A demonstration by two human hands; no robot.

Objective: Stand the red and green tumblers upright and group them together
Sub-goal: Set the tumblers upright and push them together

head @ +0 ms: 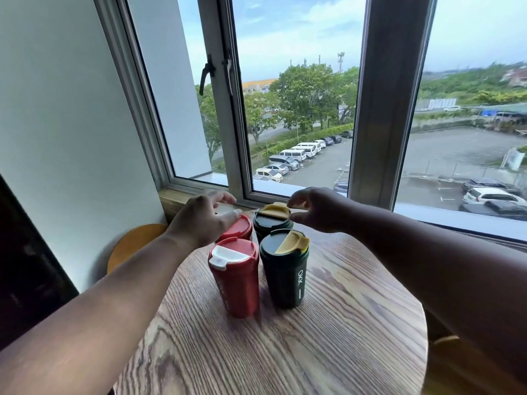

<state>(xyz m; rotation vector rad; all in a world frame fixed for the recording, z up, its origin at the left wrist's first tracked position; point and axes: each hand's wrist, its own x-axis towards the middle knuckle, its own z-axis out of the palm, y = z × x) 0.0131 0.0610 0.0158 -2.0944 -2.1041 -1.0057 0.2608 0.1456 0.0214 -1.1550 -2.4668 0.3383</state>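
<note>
Four tumblers upright, clustered mid-bench (313,323): red (235,277) at 7, green (285,269) at 5. Rigid, likely light, smooth; grip mid-body. Left hand (199,220) loosely open over rear red lid, right hand (316,209) fingers narrow at rear green flap.

**White lettering on the near green tumbler**

The near green tumbler (285,269) carries white print running vertically down its side. The characters look like "OKY" or similar, though the exact letters cannot be made out with certainty. A short white bar sits below them. The near red tumbler (235,276) shows faint embossed marks, too blurred to read.
</note>
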